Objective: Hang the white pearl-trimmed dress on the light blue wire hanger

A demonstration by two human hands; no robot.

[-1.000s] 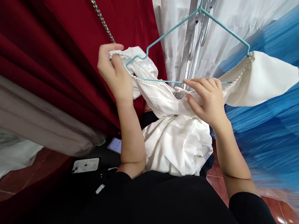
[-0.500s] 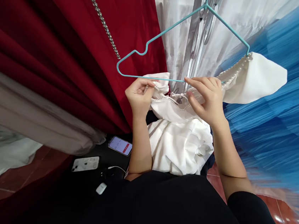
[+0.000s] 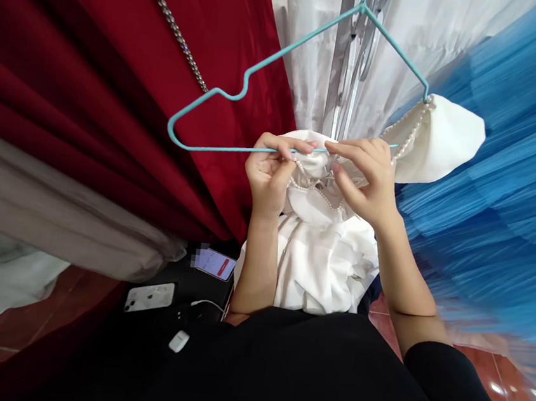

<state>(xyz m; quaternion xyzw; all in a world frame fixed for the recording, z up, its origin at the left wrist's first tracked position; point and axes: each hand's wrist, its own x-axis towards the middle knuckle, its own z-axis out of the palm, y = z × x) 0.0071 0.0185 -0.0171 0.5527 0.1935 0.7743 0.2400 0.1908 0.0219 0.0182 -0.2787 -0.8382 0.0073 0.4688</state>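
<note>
A light blue clothes hanger (image 3: 273, 57) hangs in front of me, its right shoulder inside a white dress (image 3: 321, 263) with pearl-beaded edging. The dress's right strap or sleeve (image 3: 451, 140) drapes off that end, while the hanger's left end is bare. With thumb and fingers closed on the dress's beaded edge, my left hand (image 3: 270, 175) also touches the bottom bar. My right hand (image 3: 366, 176) is curled around the bar, index fingertip on it and thumb beside the white fabric. The gathered skirt lies against my lap.
Red drapery (image 3: 203, 174) with a beaded chain (image 3: 172, 21) hangs at left, blue tulle (image 3: 502, 206) at right, and white fabric (image 3: 307, 51) behind a metal post (image 3: 340, 87). Two phones, one lit (image 3: 213, 264) and one white (image 3: 150, 296), and a small white case (image 3: 179, 341) lie on a black surface.
My left hand has moved right and up with the beaded edge, its fingers now over the hanger bar. The hanger's left end has swung left and down. My right hand has barely moved.
</note>
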